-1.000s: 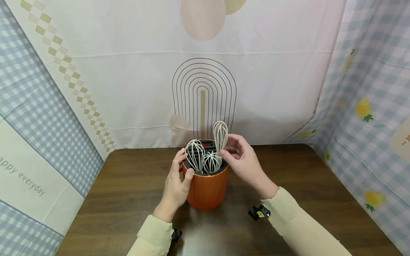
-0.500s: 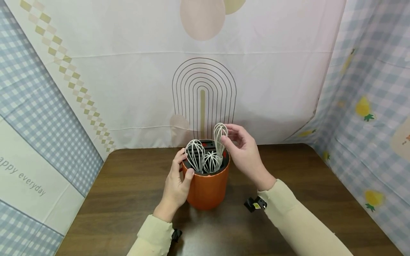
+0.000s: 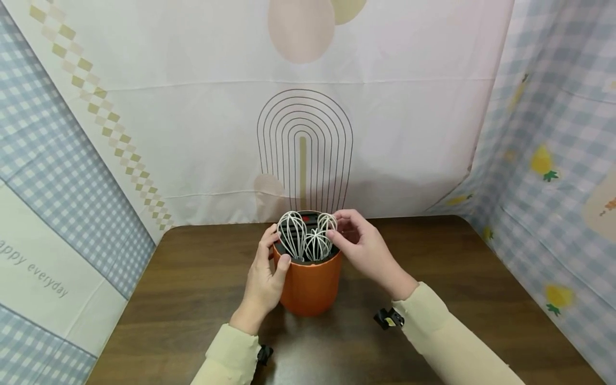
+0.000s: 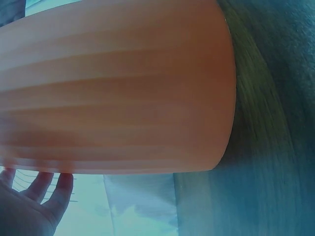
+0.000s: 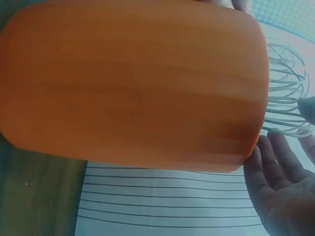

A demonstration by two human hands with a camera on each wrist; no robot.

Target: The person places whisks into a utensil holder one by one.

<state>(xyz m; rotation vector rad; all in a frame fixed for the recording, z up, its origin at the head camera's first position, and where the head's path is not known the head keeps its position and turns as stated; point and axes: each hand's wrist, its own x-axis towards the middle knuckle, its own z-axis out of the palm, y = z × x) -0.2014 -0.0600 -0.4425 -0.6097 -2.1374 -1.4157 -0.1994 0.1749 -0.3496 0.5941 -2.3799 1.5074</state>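
Note:
An orange utensil holder with a dark slotted insert stands upright on the table. My left hand grips its left side near the rim, thumb in front and fingers round the back. Three pale wire whisks stand in it, loops up: a larger whisk at the left, a short round whisk in the middle, and a whisk at the right. Thumb and fingers of my right hand pinch the right whisk's wires just above the rim. The handles are hidden inside the holder.
The brown wooden table ends at the back against a pale patterned cloth. Blue checked cloths hang on both sides, including the right cloth. A small black camera sits at the right wrist.
The right whisk rose out of the holder's top earlier and now sits much lower in it. My right hand shifted up it, then came down with it. My left hand stays in place.

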